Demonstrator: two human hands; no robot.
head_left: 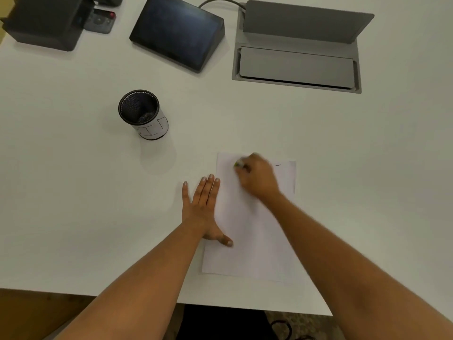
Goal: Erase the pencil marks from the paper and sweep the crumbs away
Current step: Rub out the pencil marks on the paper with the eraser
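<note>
Paper (247, 231): flat on the white table (73, 192), near its front edge.
Left hand (203, 209): fingers spread flat, pinning the sheet's left edge.
Right hand (257, 177): fingers closed around a small eraser (238, 164), rubbing near the top.
Pencil mark (277, 165): short dash remaining at upper right.
Risk: hard rubbing could crease or tear the sheet's unpinned top.

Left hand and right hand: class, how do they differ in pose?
The left hand lies flat, fingers spread, on the paper's left edge; the right hand is curled around a small eraser near the top. The left looks sharp; the right is blurred. Both touch the paper.
</note>
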